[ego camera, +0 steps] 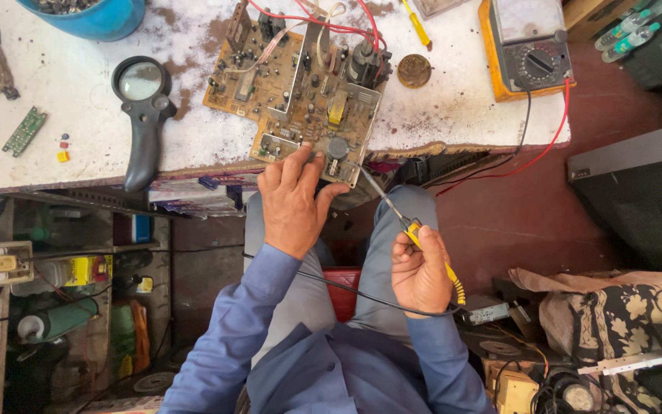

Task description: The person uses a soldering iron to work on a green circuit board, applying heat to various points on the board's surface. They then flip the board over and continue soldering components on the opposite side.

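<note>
Stained white worktop [438, 115] fills the upper half of the frame, with a brown circuit board [296, 88] overhanging its front edge at centre. The left hand [293, 201] presses its fingers onto the board's near edge. The right hand [421, 270] is closed around a yellow-handled soldering iron [411, 230], its tip at the board's lower corner. Work on the board looks to be underway, with no sign of completion. An orange-cased meter [529, 47] sits upper right, a black magnifier [143, 115] upper left, and a small yellow box [90, 270] stands on shelves at lower left.
</note>
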